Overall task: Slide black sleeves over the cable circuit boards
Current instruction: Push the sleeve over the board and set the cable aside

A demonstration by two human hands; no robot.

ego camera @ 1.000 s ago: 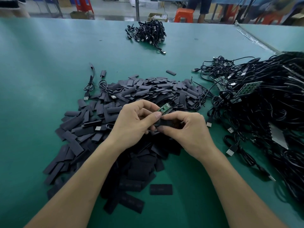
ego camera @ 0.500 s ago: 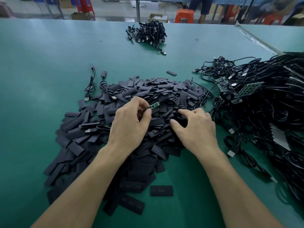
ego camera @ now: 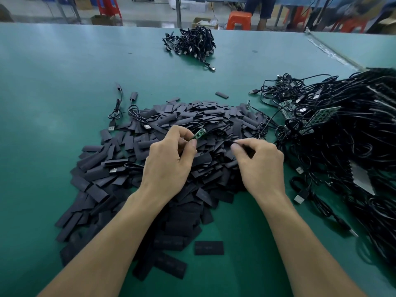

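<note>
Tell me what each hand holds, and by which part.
Left hand pinches the green circuit board by its lower end. Right hand pinches a black sleeve; which part cannot be told.

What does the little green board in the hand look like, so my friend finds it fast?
Start at the big heap of black sleeves in the middle of the green table. The left hand is over the heap, and the circuit board pokes out from its fingertips. It is small and green, the only green thing among all those black sleeves.
</note>
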